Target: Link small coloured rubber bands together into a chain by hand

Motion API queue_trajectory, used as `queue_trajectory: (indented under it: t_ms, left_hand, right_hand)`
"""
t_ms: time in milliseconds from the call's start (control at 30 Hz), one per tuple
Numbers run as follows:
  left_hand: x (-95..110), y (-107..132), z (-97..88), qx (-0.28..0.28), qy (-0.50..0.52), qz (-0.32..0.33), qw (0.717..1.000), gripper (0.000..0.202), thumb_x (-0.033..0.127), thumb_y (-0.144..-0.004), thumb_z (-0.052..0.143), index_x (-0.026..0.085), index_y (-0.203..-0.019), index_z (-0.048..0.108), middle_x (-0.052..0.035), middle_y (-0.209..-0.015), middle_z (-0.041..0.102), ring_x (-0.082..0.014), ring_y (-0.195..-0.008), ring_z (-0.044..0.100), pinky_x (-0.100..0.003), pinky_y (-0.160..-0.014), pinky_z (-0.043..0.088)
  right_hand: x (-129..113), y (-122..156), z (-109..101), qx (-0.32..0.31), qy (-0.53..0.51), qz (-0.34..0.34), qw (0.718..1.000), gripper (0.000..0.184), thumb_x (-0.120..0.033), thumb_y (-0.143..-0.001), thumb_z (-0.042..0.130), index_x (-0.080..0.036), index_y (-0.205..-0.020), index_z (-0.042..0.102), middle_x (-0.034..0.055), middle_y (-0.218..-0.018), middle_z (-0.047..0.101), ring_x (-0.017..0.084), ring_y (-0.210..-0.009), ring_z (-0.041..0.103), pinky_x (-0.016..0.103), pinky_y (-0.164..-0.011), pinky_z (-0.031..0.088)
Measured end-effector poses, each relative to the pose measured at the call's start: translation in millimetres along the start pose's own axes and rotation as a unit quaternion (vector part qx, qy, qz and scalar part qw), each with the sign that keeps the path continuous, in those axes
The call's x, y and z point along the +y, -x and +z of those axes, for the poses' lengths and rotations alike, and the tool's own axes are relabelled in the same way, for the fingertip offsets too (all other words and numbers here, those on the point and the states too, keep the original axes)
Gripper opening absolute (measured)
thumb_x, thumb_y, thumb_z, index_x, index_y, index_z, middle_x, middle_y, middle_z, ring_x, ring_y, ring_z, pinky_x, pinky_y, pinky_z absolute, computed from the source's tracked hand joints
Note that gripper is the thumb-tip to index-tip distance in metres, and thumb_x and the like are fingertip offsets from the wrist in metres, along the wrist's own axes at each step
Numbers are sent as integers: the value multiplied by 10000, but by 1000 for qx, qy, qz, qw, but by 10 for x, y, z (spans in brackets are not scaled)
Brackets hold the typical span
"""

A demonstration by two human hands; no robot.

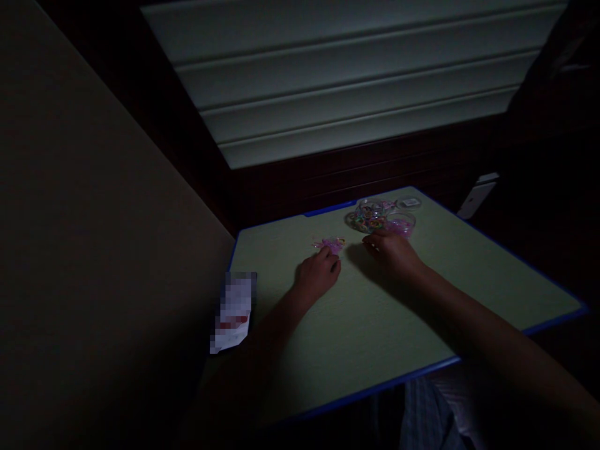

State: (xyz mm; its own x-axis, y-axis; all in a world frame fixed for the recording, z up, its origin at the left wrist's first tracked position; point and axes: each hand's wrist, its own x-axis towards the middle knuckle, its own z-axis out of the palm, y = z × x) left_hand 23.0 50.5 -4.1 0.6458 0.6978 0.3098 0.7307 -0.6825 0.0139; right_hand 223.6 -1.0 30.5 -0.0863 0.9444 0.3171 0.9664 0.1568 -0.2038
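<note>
A small pile of pink and clear bits (334, 244), too fine to name, lies loose on the pale green tabletop (365, 325). My left hand (319, 274) rests at its near edge, a fingertip touching the bits, with the thumb apart from the fingers. To the right, my right hand (391, 249) hovers low over the table, fingertips pinched together; whatever is between them is too small to make out. Just beyond it stands a clear round container (407, 220) with pink bits inside, partly hidden by that hand. Beside it is a clear compartmented container (368, 209) holding multicoloured small pieces.
A clear round lid (409, 203) with a white label lies at the back. A phone (234, 309) with a blurred screen lies at the left edge. The table has a blue rim (375, 392). A wall (117, 219) stands left, a slatted panel (356, 94) behind.
</note>
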Motion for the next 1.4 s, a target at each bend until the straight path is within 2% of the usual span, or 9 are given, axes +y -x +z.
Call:
queue_trajectory:
  t_ms: [300, 533, 633, 767, 833, 933, 1133, 1267, 1400]
  left_hand:
    - [-12, 3, 3, 0, 0, 24, 1000, 331, 320, -940, 306, 229, -938, 625, -46, -982, 592, -141, -790, 606, -259, -682, 457]
    - [5, 52, -59, 21, 4, 90, 996, 336, 327, -948, 308, 318, -1126, 594, -28, -934, 628, -115, -731, 596, -222, -639, 437]
    - [1, 70, -44, 58, 0, 138, 989, 317, 299, -939, 348, 320, -1119, 609, -24, -893, 640, -106, -704, 598, -214, -644, 450]
    - [-21, 69, 18, 151, -36, 203, 967, 275, 257, -913, 420, 297, -1070, 642, -13, -846, 651, -84, -638, 590, -191, -595, 451]
    - [-27, 65, 37, 193, -47, 219, 955, 249, 248, -899, 454, 288, -1043, 654, -3, -829, 658, -79, -617, 585, -186, -572, 446]
    - [-28, 62, 39, 222, -44, 232, 946, 234, 237, -890, 474, 278, -1042, 648, 6, -827, 664, -79, -607, 580, -191, -562, 445]
    - [-38, 73, 48, 202, -40, 224, 952, 244, 244, -898, 458, 294, -1057, 637, 1, -812, 652, -84, -626, 582, -199, -571, 442]
    - [-53, 82, 75, 180, -48, 221, 957, 271, 256, -909, 431, 305, -1091, 625, -7, -783, 635, -85, -623, 572, -203, -580, 438]
    - [-44, 84, 62, 163, -32, 210, 963, 281, 247, -921, 402, 280, -1093, 622, -15, -755, 621, -92, -623, 565, -211, -591, 437]
  right_hand:
    - [-19, 4, 14, -14, -7, -25, 1000, 286, -230, -884, 406, -146, -882, 679, 105, -905, 656, 178, -817, 602, 250, -677, 384]
    - [-57, 26, 95, -1, -143, -90, 986, 322, -234, -859, 484, -142, -1139, 612, 105, -1003, 636, 165, -866, 598, 242, -744, 422]
    - [-99, 43, 96, -7, -195, -116, 974, 336, -227, -839, 515, -153, -1155, 605, 99, -994, 630, 157, -850, 594, 248, -744, 431]
    - [-125, 43, 90, -21, -231, -135, 963, 279, -201, -832, 514, -159, -1072, 650, 94, -944, 630, 155, -820, 589, 260, -732, 433]
    - [-113, 34, 103, -26, -243, -147, 958, 239, -197, -832, 514, -149, -1007, 670, 89, -905, 630, 152, -793, 585, 259, -716, 432]
    - [-79, 21, 128, -18, -254, -152, 955, 201, -205, -830, 521, -148, -945, 677, 79, -875, 628, 150, -783, 580, 256, -711, 432]
    - [-82, 22, 137, -13, -290, -156, 944, 321, -208, -831, 527, -154, -1136, 613, 96, -986, 624, 159, -866, 584, 275, -779, 438]
    - [-104, 28, 135, -20, -305, -193, 933, 229, -209, -845, 508, -146, -995, 670, 88, -906, 633, 153, -846, 583, 266, -770, 440]
    - [-78, 17, 115, -15, -289, -182, 940, 194, -248, -850, 511, -145, -882, 672, 75, -847, 627, 142, -790, 576, 257, -733, 436]
